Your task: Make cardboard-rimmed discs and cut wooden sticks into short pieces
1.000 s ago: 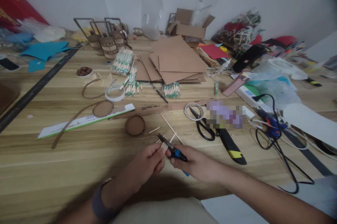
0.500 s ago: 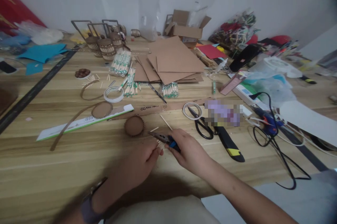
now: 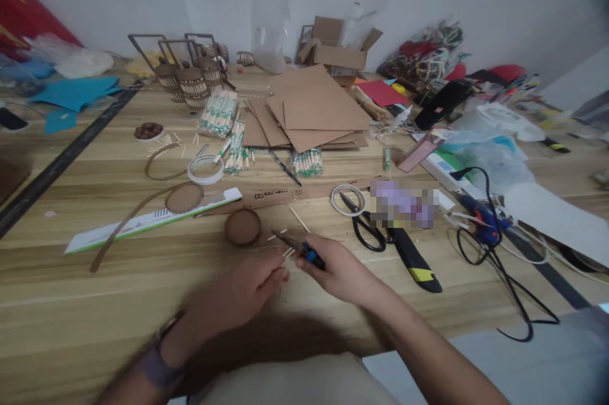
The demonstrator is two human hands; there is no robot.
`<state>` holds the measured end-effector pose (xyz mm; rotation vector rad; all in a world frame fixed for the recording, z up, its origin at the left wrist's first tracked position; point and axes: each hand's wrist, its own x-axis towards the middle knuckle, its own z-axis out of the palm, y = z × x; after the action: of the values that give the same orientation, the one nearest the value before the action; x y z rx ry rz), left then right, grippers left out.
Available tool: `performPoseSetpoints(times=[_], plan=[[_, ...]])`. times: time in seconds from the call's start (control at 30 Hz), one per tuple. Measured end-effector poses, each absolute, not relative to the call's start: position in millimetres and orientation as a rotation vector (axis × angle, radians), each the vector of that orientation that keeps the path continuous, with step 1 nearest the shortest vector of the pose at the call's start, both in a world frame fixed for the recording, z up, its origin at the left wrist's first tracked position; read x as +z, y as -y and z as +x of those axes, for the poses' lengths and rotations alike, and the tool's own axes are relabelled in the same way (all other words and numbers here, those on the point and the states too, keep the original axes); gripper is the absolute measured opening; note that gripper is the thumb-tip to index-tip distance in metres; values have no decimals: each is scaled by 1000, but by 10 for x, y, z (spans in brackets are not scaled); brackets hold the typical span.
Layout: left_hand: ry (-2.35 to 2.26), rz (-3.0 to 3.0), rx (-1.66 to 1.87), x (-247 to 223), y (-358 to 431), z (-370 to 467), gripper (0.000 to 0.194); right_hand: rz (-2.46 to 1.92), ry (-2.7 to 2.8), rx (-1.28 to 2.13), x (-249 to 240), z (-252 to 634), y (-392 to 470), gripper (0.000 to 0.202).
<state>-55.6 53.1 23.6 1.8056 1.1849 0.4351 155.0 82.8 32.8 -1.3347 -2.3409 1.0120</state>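
Note:
My right hand [image 3: 340, 268] is wrapped round the handles of needle-nose pliers [image 3: 297, 245], whose jaws point left above the table. My left hand [image 3: 252, 281] is closed beside them, fingers curled inward, with a short thin wooden stick [image 3: 288, 253] showing at its fingertips. Part of that stick is hidden by the hand. Just beyond the pliers lie another short stick [image 3: 276, 235] and a longer wooden stick [image 3: 299, 219]. A round brown cardboard piece with a notched rim [image 3: 243, 227] sits to the left of the plier tips.
Scissors [image 3: 368, 230], a black-and-yellow handled cutter [image 3: 419, 265] and a tape roll [image 3: 347, 200] lie at right, near a glue gun [image 3: 485, 224] with its cord. Stacked cardboard sheets [image 3: 318, 103], bundled sticks [image 3: 217, 113] and small lidded baskets [image 3: 193, 84] stand farther back.
The pliers have lifted slightly and moved a little away from the left fingers. My left hand has shifted slightly left and back toward me.

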Motion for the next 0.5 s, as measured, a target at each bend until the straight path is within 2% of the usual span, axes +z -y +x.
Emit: performPoseSetpoints(times=[0.1,0.27,0.4,0.5], plan=[[-1010,1531,419,259,-563,-689,36,-1044,2283,1336,463,1684,-869,9],[-1057,1140,605,155,-631,-503,41,-1100,2293,1108,504,1581,-855,13],[-1045,1030,603,69,-645,-349,45,-1174,2339,1028,416,1497,-851,7],[-1047,993,590,43,-632,-343,46,-1258,2355,1011,366,1505,-870,19]])
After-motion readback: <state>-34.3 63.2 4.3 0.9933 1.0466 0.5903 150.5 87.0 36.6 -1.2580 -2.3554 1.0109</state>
